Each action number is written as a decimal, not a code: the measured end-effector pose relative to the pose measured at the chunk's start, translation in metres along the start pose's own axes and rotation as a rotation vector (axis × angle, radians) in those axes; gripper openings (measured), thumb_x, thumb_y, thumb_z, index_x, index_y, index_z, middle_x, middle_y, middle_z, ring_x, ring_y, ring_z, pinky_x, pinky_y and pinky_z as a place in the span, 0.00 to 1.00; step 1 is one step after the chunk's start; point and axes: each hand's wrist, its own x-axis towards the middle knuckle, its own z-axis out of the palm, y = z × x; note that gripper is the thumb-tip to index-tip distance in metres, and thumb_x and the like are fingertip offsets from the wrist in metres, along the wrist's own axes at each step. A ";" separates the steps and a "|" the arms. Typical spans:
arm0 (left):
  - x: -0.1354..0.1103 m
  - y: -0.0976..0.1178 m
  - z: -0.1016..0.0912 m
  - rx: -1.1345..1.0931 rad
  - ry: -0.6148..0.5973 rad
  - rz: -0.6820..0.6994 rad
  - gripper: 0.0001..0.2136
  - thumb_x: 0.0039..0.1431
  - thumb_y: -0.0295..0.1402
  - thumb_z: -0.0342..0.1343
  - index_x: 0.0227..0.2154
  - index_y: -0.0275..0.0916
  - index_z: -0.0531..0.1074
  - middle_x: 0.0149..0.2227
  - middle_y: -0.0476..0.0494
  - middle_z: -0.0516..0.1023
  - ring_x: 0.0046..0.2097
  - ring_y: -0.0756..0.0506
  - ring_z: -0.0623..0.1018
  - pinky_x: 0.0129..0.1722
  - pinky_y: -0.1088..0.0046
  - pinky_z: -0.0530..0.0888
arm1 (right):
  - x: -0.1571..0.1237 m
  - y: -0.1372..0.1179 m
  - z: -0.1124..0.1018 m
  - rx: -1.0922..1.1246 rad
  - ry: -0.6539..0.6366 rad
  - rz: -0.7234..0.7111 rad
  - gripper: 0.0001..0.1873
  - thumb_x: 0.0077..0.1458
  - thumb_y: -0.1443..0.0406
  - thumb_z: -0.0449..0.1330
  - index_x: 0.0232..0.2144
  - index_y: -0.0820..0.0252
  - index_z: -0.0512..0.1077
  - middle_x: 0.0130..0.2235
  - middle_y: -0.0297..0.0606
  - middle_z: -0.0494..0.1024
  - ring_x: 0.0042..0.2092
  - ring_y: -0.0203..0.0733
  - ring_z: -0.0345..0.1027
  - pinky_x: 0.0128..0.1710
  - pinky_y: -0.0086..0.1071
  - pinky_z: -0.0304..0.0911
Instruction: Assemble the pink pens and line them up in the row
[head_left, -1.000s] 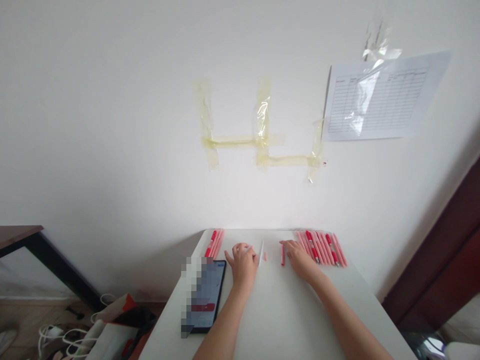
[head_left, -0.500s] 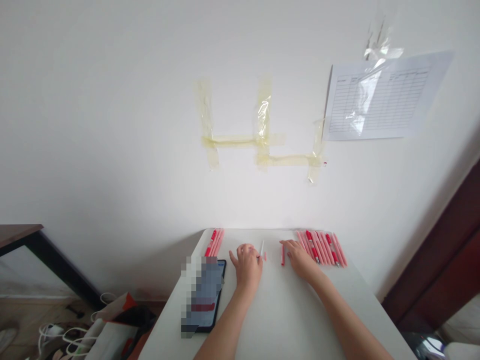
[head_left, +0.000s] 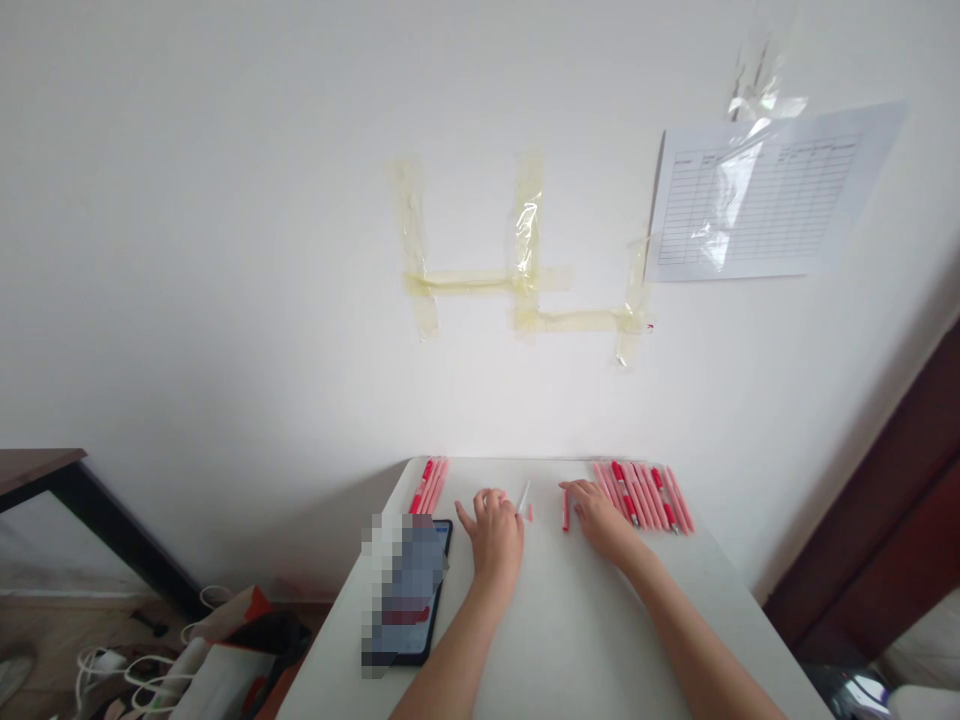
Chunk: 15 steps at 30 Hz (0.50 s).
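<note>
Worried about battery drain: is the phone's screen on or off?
On: the phone shows a lit blue-grey screen with a red patch; pixelation hides part.

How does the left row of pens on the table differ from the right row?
The right row is wider, with more pens; the left row is narrower, with fewer. The left row lies just beyond the phone, while the right row lies beside the right hand. Both mix pink and red.

A table [head_left: 577,630] and taped-up printed sheet [head_left: 795,205] suggest a workroom.
</note>
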 end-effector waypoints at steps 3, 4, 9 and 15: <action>0.000 -0.001 0.002 0.016 0.011 0.008 0.08 0.60 0.27 0.56 0.33 0.41 0.80 0.49 0.41 0.77 0.58 0.37 0.70 0.66 0.30 0.53 | 0.000 -0.001 -0.001 -0.007 -0.011 0.000 0.32 0.56 0.78 0.48 0.61 0.59 0.69 0.59 0.46 0.74 0.62 0.47 0.64 0.65 0.45 0.59; 0.000 -0.001 0.003 0.018 0.014 0.010 0.08 0.60 0.27 0.55 0.34 0.41 0.80 0.49 0.41 0.77 0.58 0.37 0.70 0.66 0.30 0.54 | 0.000 -0.001 -0.001 -0.008 -0.012 0.001 0.32 0.56 0.78 0.48 0.61 0.59 0.69 0.59 0.46 0.74 0.62 0.47 0.63 0.65 0.45 0.59; 0.001 -0.003 0.004 0.002 0.039 -0.003 0.09 0.61 0.26 0.54 0.37 0.40 0.79 0.50 0.39 0.77 0.60 0.35 0.69 0.65 0.29 0.55 | -0.001 -0.006 -0.004 0.014 0.017 0.005 0.31 0.57 0.78 0.48 0.60 0.56 0.70 0.58 0.44 0.75 0.62 0.47 0.64 0.63 0.44 0.61; 0.002 -0.001 0.000 -0.111 0.037 0.024 0.07 0.63 0.29 0.54 0.34 0.41 0.78 0.53 0.42 0.77 0.62 0.36 0.69 0.66 0.31 0.55 | -0.001 -0.018 -0.014 0.031 0.108 -0.015 0.27 0.62 0.74 0.49 0.59 0.54 0.70 0.55 0.45 0.74 0.59 0.48 0.66 0.60 0.46 0.65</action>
